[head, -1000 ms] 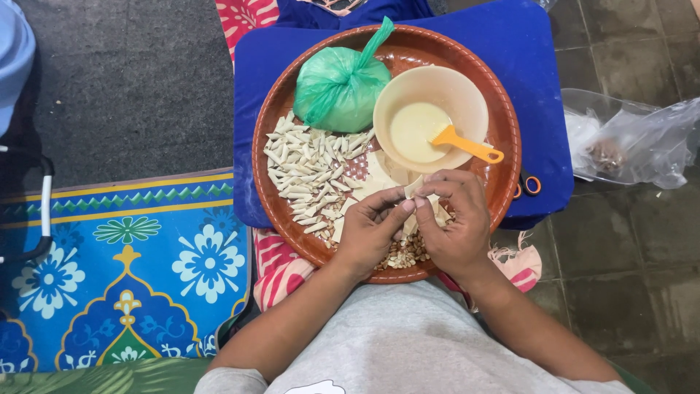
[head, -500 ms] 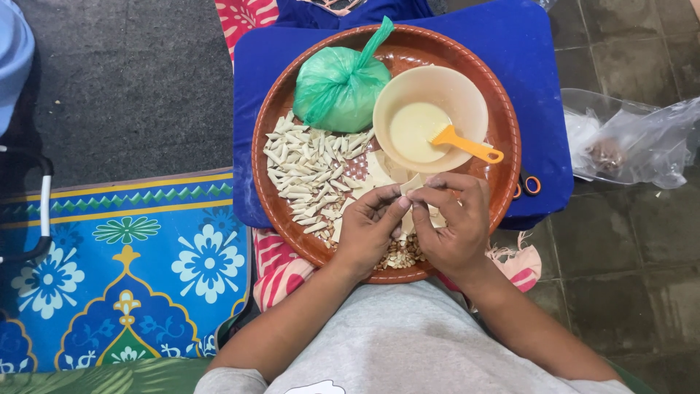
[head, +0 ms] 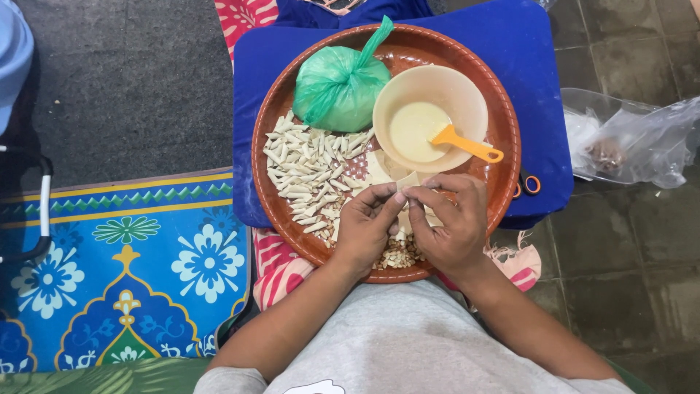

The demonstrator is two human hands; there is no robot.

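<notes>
A round brown tray [head: 503,124] rests on a blue cushion [head: 532,58] in front of me. Over its near part, my left hand [head: 364,226] and my right hand [head: 452,222] meet and pinch a small pale pastry sheet [head: 407,181] between their fingertips. Several rolled pale pastry pieces [head: 310,168] lie in a heap on the tray's left. A cream bowl [head: 430,117] with pale paste and an orange spoon [head: 467,144] sits at the tray's right. A tied green plastic bag [head: 339,87] lies behind the heap. Chopped nuts [head: 397,255] lie under my hands.
A blue patterned mat [head: 124,277] covers the floor at left, with dark grey carpet [head: 131,80] beyond it. A clear plastic bag [head: 634,138] lies on the tiled floor at right. Orange-handled scissors [head: 529,184] peek out beside the tray's right rim.
My fingers have shifted slightly on the pastry sheet, working it between both hands. Everything else on the tray stays put.
</notes>
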